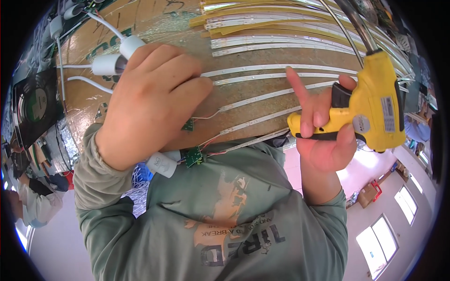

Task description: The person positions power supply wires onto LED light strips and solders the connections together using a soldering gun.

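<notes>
Yellow plastic forms the body of the gun, the tool grasped in the person's right hand: two fingers wrap its handle, the thumb presses along the near side, and one fingertip shows behind the black trigger. The little finger sticks out to the left of the gun, its tip over one of the white strips; whether it touches is unclear. From the gun's top a metal barrel runs away from the person, with a thin rod beside it. Well to the left of the gun, the left hand is seen from its back with fingers curled, and I cannot tell whether it grips anything, as the fingertips are hidden. Several strips lie spread between that hand and the gun, their left ends near the hand, two of them joined by thin wires to green circuits, one of which peeks out under the hand's edge. Farther off and leftward from the gun, more strips with yellowish backing make a pile on the brown tabletop. White cylinders sit far left of the gun, two just beside the left hand's knuckles and another near the wrist, close to the grey-green shirt.
</notes>
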A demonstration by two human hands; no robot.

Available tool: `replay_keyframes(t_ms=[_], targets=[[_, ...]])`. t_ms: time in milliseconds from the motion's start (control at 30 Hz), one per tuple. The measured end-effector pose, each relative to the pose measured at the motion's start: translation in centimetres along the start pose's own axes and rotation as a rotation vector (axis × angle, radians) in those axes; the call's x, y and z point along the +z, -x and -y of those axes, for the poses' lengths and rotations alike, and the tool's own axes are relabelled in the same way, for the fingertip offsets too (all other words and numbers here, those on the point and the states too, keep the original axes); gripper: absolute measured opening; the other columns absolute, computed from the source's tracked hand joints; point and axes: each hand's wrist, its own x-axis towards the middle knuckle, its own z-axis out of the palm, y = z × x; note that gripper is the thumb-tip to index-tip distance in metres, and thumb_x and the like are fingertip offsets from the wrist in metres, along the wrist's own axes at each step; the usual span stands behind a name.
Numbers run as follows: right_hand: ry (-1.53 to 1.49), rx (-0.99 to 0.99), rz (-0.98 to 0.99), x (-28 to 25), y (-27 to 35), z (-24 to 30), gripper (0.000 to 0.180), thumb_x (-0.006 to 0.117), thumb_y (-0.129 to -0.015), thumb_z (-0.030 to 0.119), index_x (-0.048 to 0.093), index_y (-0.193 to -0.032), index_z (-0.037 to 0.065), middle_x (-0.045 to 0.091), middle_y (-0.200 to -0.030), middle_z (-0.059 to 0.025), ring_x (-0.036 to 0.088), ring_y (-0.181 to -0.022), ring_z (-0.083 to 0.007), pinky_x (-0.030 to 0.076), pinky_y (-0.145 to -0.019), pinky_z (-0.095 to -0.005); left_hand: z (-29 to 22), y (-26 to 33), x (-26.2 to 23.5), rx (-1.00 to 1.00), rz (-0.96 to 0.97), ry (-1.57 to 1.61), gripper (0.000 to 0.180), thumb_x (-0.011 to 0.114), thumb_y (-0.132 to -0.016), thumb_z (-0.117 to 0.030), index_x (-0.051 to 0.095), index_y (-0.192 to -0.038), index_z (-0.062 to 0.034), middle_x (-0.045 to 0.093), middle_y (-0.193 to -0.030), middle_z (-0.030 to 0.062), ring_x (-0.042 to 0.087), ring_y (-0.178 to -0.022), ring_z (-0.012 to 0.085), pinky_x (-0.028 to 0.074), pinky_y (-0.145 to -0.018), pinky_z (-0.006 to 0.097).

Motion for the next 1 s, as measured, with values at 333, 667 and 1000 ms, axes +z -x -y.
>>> replay_keyframes(t_ms=[333,667,1000], targets=[[0.023,0.027,0.004,0.2,-0.8,-0.6,0.065,0.06,-0.102,0.043,0.04,-0.151,0.004,0.056,-0.086,-0.0005,0.057,-0.064,-0.0112,0.025,-0.12,-0.0749,0.2,-0.2,-0.1,0.006,0.007,-0.038,0.029,0.074,-0.066,-0.003,0.07,-0.095,-0.0042,0.064,-0.096,0.0077,0.063,-0.091,0.0306,0.051,-0.081,0.04],[0.043,0.076,-0.044,-0.2,0.2,-1.0,0.069,0.064,-0.1,0.045,0.04,-0.151,0.004,0.056,-0.083,-0.0003,0.056,-0.062,-0.0109,0.025,-0.122,-0.0711,0.2,0.0,-0.1,-0.005,0.058,-0.017,0.031,0.073,-0.063,-0.006,0.07,-0.094,-0.0054,0.063,-0.094,0.007,0.064,-0.09,0.0285,0.051,-0.082,0.04],[0.067,0.081,-0.047,1.3,0.2,0.0,0.068,0.069,-0.099,0.048,0.044,-0.148,0.009,0.056,-0.08,0.0017,0.057,-0.059,-0.0102,0.025,-0.122,-0.0719,0.3,0.0,-0.1,-0.017,0.038,0.0,0.031,0.083,-0.065,-0.026,0.058,-0.078,-0.0132,0.052,-0.085,0.0046,0.059,-0.091,0.027,0.048,-0.085,0.04]])
